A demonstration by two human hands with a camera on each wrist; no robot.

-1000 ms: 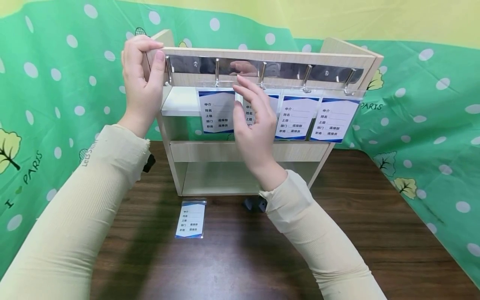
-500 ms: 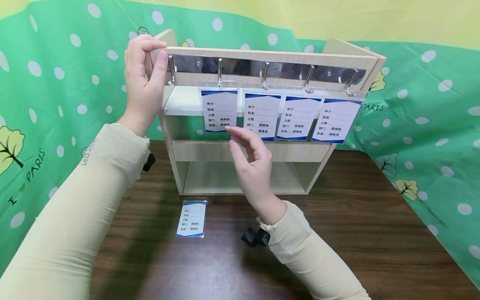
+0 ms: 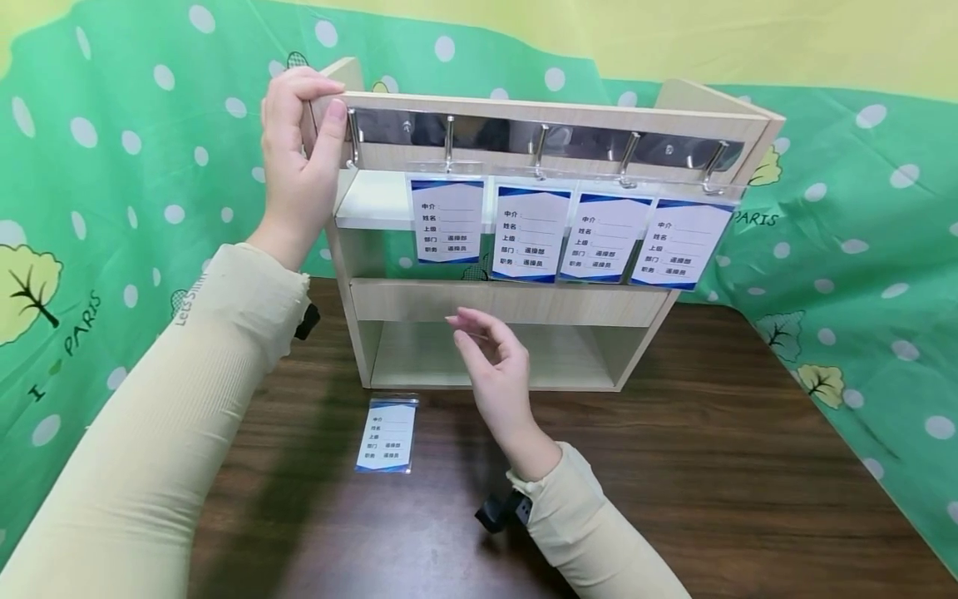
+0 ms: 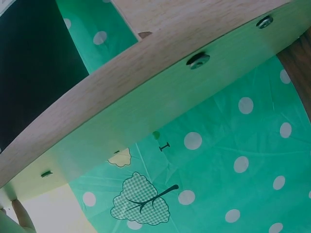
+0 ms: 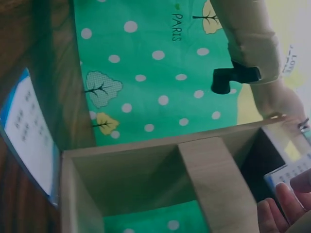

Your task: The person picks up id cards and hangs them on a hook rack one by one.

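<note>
My left hand (image 3: 299, 170) grips the top left corner of a light wooden shelf (image 3: 509, 301), fingers behind and thumb on the front. Along the shelf's top board runs a metal hook strip (image 3: 490, 133). Several ID badges in clear sleeves hang from its hooks, among them the leftmost hanging badge (image 3: 447, 220); the hook at the far left is bare. My right hand (image 3: 503, 378) is in the air before the lower compartment, fingers loosely bent and holding nothing. Just left of it, another ID badge (image 3: 387, 437) lies on the table, also seen as a tilted badge (image 5: 29, 136) in the right wrist view.
The shelf stands on a dark brown wooden table (image 3: 718, 466). Behind and beside it hangs a green dotted cloth (image 3: 861, 274). A black wrist camera (image 3: 503, 512) sits at the right cuff, low over the table.
My right hand has come down from the hook strip and the hanging badges to in front of the lower compartment. My left hand keeps its place at the shelf's corner.
</note>
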